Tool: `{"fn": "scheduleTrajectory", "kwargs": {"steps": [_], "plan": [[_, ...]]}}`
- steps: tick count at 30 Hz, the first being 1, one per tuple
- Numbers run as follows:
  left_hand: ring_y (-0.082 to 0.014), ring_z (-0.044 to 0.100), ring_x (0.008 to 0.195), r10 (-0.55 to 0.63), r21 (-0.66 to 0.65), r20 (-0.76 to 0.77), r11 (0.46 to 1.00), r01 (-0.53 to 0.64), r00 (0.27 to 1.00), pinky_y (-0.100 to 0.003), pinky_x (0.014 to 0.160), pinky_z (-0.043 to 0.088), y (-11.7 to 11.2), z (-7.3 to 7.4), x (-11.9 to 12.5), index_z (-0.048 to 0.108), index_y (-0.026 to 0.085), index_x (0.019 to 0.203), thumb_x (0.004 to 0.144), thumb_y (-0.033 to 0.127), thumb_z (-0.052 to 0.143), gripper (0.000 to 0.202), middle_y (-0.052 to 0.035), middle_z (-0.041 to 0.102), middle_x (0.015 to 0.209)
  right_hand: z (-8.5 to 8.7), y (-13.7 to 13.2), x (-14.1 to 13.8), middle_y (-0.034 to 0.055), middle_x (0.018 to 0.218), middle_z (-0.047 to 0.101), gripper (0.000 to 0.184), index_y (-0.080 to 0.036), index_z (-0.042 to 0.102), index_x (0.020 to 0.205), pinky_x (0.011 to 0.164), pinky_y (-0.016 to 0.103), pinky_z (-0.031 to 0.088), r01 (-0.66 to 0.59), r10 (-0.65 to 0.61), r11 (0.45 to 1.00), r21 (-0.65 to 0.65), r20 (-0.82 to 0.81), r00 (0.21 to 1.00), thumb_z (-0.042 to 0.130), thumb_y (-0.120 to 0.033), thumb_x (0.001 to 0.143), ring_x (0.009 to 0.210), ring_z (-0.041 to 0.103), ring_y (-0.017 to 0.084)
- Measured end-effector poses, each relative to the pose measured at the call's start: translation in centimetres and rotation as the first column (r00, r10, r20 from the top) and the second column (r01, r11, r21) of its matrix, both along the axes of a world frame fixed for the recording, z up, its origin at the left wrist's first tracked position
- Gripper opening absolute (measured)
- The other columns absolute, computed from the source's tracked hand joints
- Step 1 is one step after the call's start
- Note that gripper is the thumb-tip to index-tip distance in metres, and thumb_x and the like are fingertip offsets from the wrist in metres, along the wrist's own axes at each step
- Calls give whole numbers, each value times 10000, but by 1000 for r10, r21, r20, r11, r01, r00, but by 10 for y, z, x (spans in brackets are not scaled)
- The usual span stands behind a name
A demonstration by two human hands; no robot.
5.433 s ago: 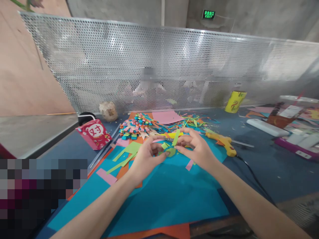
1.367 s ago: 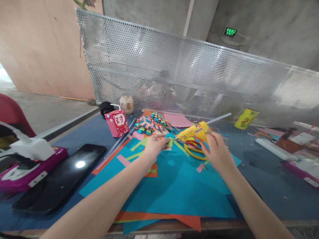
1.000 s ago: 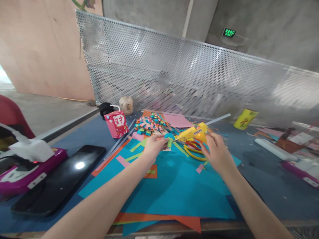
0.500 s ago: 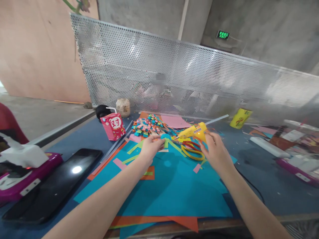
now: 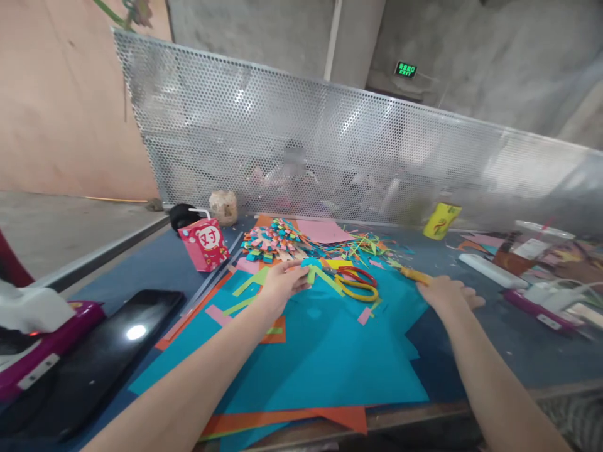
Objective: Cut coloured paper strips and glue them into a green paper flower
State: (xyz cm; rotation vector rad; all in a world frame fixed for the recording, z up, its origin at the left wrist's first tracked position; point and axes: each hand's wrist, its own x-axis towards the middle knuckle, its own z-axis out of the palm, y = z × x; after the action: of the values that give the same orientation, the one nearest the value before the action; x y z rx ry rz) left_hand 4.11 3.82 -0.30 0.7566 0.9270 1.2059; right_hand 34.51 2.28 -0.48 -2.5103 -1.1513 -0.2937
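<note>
While the left hand [image 5: 285, 285] pinches a small blue paper piece [image 5: 311, 262], with a light green strip [image 5: 330, 282] slanting down beside it, the right hand [image 5: 450, 296] lies over the rear of the yellow glue gun [image 5: 415, 275] at the right edge of the blue sheet [image 5: 325, 358]. I cannot tell whether that hand grips the gun, since it hides most of it; its loosely bent fingers point right. Scissors [image 5: 363, 286] with 2 loops, 1 red and 1 yellow, lie between the 2 hands. Fringed multicoloured paper [image 5: 271, 240] sits on the desk [image 5: 490, 351] behind the paper piece.
</note>
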Motion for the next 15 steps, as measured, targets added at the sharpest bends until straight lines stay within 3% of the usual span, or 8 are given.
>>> {"fn": "scheduleTrajectory", "kwargs": {"steps": [2,3,5,7,8,10,12,15], "plan": [[-102,585,474,-26,6,38,1000,26,999,-271,549,527,-1,2,-1,519,120,769,696,24,569,131,-5,609,562,4,-1,-16,292,1043,494,391,-59,542,987,752,588,298,-166,162,985,55,75,984,525,-360,736,1007,433,444],[-102,589,482,-39,11,54,999,39,998,-274,557,529,-2,3,-1,517,121,765,699,21,563,128,-7,613,574,7,-2,-28,258,1021,521,357,-81,555,968,771,572,299,-354,342,932,81,131,930,500,-367,763,985,461,408],[-105,596,496,-62,27,75,998,60,995,-271,557,527,-3,4,-1,521,119,779,704,20,559,130,-13,620,591,10,-4,-56,136,910,600,246,-154,581,894,810,480,340,-735,723,675,63,144,676,460,-350,808,879,541,282],[-101,593,492,-76,53,82,996,72,994,-255,546,521,-4,5,-1,534,118,819,701,28,571,153,-10,622,590,10,-6,-82,24,808,631,181,-225,596,804,814,367,375,-869,863,494,13,112,492,492,-374,802,778,568,185],[-98,589,484,-84,70,81,994,78,993,-246,538,517,-4,5,-1,542,119,838,694,35,585,172,-4,617,575,9,-7,-92,19,767,632,196,-218,594,770,785,346,390,-935,932,355,15,74,355,495,-385,802,751,566,177],[-95,582,471,-99,103,69,990,91,993,-234,527,509,-6,5,0,557,121,863,670,51,622,216,10,605,541,5,-9,-104,28,718,623,258,-198,591,733,700,305,419,-981,984,178,82,12,180,460,-402,821,698,562,166],[-99,582,466,-113,124,50,987,106,992,-226,520,500,-7,5,1,569,118,865,640,62,655,247,14,602,519,2,-10,-107,39,688,615,299,-180,589,725,622,269,432,-981,995,100,167,-45,94,421,-399,842,640,561,151],[-110,592,479,-131,176,-7,976,131,991,-227,527,491,-9,3,3,578,111,857,603,92,692,279,4,617,523,1,-13,-105,31,625,609,308,-175,586,701,588,249,436,-972,994,85,217,-88,67,412,-384,847,601,566,143]]}}
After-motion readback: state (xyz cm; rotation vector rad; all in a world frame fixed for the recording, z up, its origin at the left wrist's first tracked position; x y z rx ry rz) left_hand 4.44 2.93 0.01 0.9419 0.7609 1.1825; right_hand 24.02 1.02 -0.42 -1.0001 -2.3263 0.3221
